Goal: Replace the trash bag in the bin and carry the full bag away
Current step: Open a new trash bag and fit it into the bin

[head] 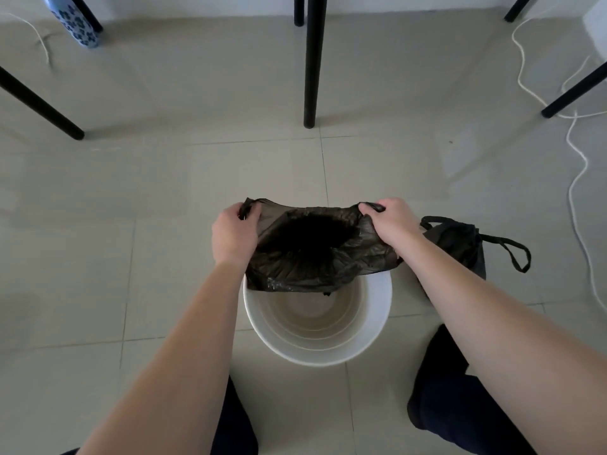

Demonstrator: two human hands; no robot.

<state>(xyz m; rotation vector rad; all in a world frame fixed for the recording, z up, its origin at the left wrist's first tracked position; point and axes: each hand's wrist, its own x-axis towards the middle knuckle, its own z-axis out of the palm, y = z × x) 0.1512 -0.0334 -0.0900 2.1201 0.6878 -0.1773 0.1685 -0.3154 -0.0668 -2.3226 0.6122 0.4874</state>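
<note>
Head view: both forearms are seen from above, stretched forward over a bin (317, 354) that stands on the tiled floor (131, 192).
Fresh bag (312, 257): thin, crinkled black film, faintly see-through at its far edge; it is held spread above the far half of the bin, its mouth pulled into a wide oval so that it can be lowered inside.
Left hand (235, 236): the fingers are curled round the bag's left edge and loop handle, which is gripped firmly.
Right hand (392, 224): the fingers are closed on the opposite loop handle, so the mouth is drawn taut between the two grips.
Bin: round, white, smooth plastic with ringed steps on the inner wall; no liner is fitted yet, and only a small tip of the bag hangs below the rim.
Full bag (460, 241): a bulging black sack with long loop handles, set on the floor just beside the bin on the right, partly hidden behind the right forearm; it is probably parked there for carrying off afterwards.
Step judged: the lining of the bin is under way, while the carrying away is not yet done.
Surroundings: black round furniture legs (312, 77), a white cable (578, 178) and a blue flowered bottle (74, 24) are seen farther off.
</note>
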